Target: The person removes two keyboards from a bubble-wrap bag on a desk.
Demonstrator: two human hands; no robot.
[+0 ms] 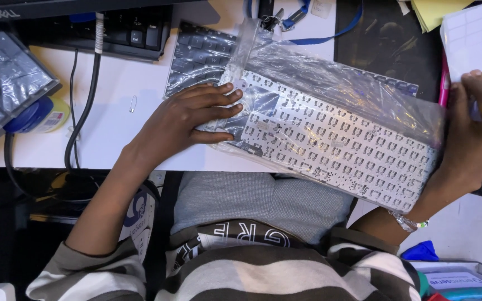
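Observation:
A flat laptop keyboard part (336, 139), silver back side up, lies inside a clear plastic bag (308, 72) over the front edge of a white desk (112, 122). My left hand (193, 120) grips the bag's left end, fingers spread across the plastic and the keyboard's corner. My right hand (475, 134) holds the right end of the bagged keyboard, the thumb up along its edge. The keyboard slopes down from upper left to lower right, above my lap.
A second dark keyboard (199, 53) lies under the bag. A black keyboard (132, 30) sits at the back, another bagged one (1, 83) at far left over a blue-capped jar (37, 114). Black cables (82, 111), a paper clip (133, 103), a blue lanyard (330, 36), yellow notes (436, 11).

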